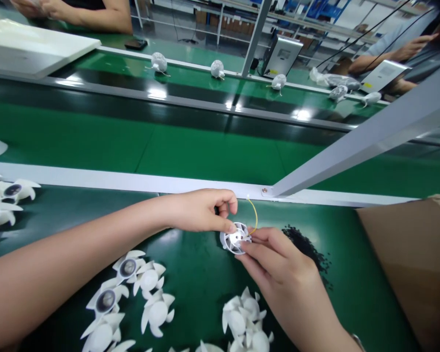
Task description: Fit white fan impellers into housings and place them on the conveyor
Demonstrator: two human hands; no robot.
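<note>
Left side first: a row of white plastic fan pieces [3, 195] with dark round centres is laid out on the near green conveyor belt [201, 274], and more loose white fan pieces [157, 313] are heaped nearer in. The left hand [201, 211] is reached across, thumb and first fingers nearly closed and pinched on the rim of a small white plastic impeller [235, 238], which is held just above the belt at about mid-frame. A thin yellow wire [253, 212] is seen rising from it, its pale tip free beside the left fingertips. The right hand [278, 264] is brought in from the near side, its curled fingers pressed against the impeller's right edge.

The part looks light and stiff, but the thin blades seem fragile, so the hub is probably the safer place to grip. The wire looks easily snagged.

Black granules [306, 249] are scattered further right, beside a cardboard box [414, 259]. No readable writing can be made out.
</note>
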